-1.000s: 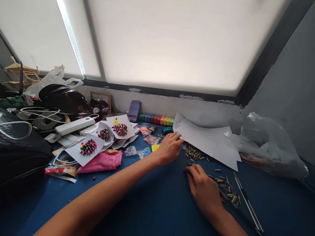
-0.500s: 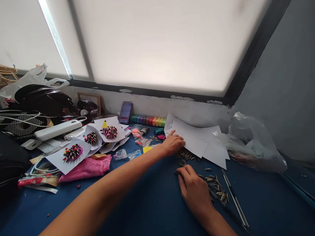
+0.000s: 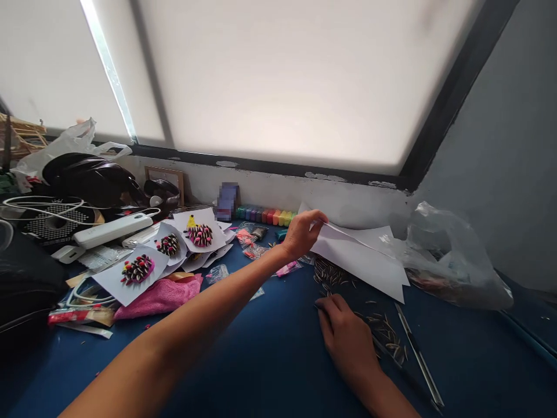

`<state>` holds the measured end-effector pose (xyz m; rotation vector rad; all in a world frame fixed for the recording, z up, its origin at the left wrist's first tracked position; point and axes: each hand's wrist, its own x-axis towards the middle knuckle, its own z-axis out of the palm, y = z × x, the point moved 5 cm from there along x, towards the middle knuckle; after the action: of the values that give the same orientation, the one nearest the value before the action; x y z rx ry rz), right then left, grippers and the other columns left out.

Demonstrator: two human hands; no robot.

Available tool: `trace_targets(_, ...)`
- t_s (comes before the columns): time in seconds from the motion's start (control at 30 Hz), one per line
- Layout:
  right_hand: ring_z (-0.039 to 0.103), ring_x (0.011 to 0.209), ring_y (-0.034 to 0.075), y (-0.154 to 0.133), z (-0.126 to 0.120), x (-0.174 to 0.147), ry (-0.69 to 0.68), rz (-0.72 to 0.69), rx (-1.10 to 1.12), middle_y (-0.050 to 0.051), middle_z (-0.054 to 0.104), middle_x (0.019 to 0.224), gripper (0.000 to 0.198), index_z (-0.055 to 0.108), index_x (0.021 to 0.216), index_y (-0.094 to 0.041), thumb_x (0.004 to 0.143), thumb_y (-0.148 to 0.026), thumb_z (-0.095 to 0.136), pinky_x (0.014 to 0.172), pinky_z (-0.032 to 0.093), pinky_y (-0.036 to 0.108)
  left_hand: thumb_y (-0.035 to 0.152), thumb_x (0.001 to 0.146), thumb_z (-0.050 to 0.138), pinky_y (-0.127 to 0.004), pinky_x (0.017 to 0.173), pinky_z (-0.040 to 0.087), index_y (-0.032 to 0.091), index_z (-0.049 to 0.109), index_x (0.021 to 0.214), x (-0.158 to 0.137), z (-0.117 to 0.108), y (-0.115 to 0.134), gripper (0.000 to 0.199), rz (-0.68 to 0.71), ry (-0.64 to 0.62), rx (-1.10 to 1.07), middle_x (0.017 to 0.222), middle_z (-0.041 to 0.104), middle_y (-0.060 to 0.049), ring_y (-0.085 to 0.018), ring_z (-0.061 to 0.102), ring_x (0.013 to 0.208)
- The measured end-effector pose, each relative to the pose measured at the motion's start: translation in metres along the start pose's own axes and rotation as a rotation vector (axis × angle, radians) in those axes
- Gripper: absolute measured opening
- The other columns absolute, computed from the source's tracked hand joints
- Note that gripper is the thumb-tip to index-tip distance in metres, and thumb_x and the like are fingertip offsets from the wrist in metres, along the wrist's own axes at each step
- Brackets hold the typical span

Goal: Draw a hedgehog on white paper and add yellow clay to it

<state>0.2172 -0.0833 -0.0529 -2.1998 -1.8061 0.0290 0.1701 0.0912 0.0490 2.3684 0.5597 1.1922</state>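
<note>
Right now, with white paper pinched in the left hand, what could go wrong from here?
The white paper in the left hand could sweep the seeds at its near edge. A slim metal tool, perhaps a cutter, lies to the right of the right hand; a careless sideways move might catch it.

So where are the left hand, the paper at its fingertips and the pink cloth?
Left hand (image 3: 301, 233): head view, back of the hand.
Paper (image 3: 359, 261): head view, bare white surface.
Pink cloth (image 3: 161, 299): head view, middle of its top.
</note>
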Motion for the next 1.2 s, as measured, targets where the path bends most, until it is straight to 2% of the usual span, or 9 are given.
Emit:
trace_targets(0.1,0.066,0.096,0.017,0.005,0.004,0.001,0.001,-0.008,0.017,0.007,0.065,0.120,0.031,0.061,0.121,-0.019,0.095,-0.037,0.059,0.081,0.056,0.038,0.009,0.093,0.048,-0.027,0.083,0.050,0.014,0.062,0.092,-0.015,-0.028,0.013,0.014,-0.018,0.069,-0.155,0.097,0.069,-0.005,-0.016,0.063,0.092)
trace_targets(0.23,0.065,0.101,0.019,0.011,0.006,0.004,0.011,0.007,0.031,0.008,0.063,0.124,0.034,0.060,0.124,-0.019,0.095,-0.037,0.060,0.085,0.055,0.041,0.016,0.087,0.062,-0.026,0.078,0.050,0.014,0.061,0.084,-0.056,-0.057,0.026,0.005,-0.022,0.011,-0.312,0.088,0.069,-0.005,-0.015,0.064,0.085)
trace_targets(0.43,0.064,0.104,0.020,0.022,-0.002,0.006,0.004,0.062,0.031,0.008,0.062,0.126,0.036,0.059,0.126,-0.019,0.094,-0.037,0.060,0.086,0.055,0.042,0.011,0.078,0.066,-0.026,0.076,0.050,0.015,0.058,0.076,-0.130,-0.070,0.019,0.009,-0.091,-0.164,-0.402,0.088,0.072,-0.005,-0.016,0.065,0.083)
trace_targets(0.53,0.065,0.102,0.020,0.016,-0.008,0.002,-0.038,0.014,0.028,0.007,0.063,0.123,0.034,0.061,0.123,-0.020,0.094,-0.038,0.060,0.085,0.055,0.040,0.010,0.075,0.067,-0.026,0.075,0.050,0.015,0.059,0.076,-0.153,-0.073,0.011,0.009,-0.147,-0.204,-0.393,0.088,0.073,-0.004,-0.015,0.065,0.082)
trace_targets(0.67,0.066,0.097,0.018,-0.005,-0.011,-0.005,-0.048,-0.076,0.004,0.007,0.065,0.119,0.032,0.061,0.122,-0.019,0.094,-0.037,0.060,0.081,0.056,0.038,0.014,0.081,0.062,-0.027,0.077,0.050,0.014,0.066,0.085,-0.166,-0.077,0.005,0.006,-0.207,-0.163,-0.365,0.088,0.070,-0.004,-0.016,0.064,0.083)
trace_targets(0.83,0.065,0.094,0.016,-0.022,-0.010,-0.007,-0.002,-0.169,-0.034,0.006,0.066,0.115,0.025,0.064,0.114,-0.019,0.096,-0.035,0.058,0.081,0.056,0.037,0.021,0.088,0.056,-0.031,0.090,0.051,0.014,0.068,0.098,-0.167,-0.077,0.011,0.017,-0.209,-0.159,-0.398,0.104,0.072,-0.006,-0.020,0.065,0.101)
trace_targets(1.0,0.065,0.102,0.019,0.002,-0.015,0.001,0.100,-0.117,-0.059,0.008,0.064,0.122,0.032,0.061,0.121,-0.019,0.094,-0.036,0.060,0.086,0.055,0.041,0.017,0.086,0.056,-0.027,0.080,0.052,0.012,0.068,0.092,-0.174,-0.079,0.021,0.014,-0.147,-0.283,-0.418,0.094,0.072,-0.007,-0.018,0.067,0.088)
trace_targets(1.1,0.065,0.108,0.022,0.016,-0.022,0.000,0.128,-0.119,-0.046,0.010,0.066,0.122,0.029,0.063,0.123,-0.019,0.096,-0.025,0.053,0.090,0.054,0.043,0.012,0.080,0.060,-0.026,0.078,0.051,0.013,0.067,0.085,-0.180,-0.077,0.022,0.009,-0.094,-0.402,-0.406,0.091,0.072,-0.007,-0.017,0.067,0.084)
trace_targets(1.2,0.065,0.112,0.027,0.018,-0.027,-0.010,0.129,-0.131,-0.030,0.013,0.068,0.124,0.041,0.062,0.129,-0.017,0.092,-0.018,0.044,0.091,0.055,0.045,0.009,0.073,0.065,-0.027,0.082,0.050,0.015,0.067,0.081,-0.184,-0.075,0.022,0.010,-0.047,-0.511,-0.376,0.094,0.073,-0.007,-0.018,0.066,0.088)
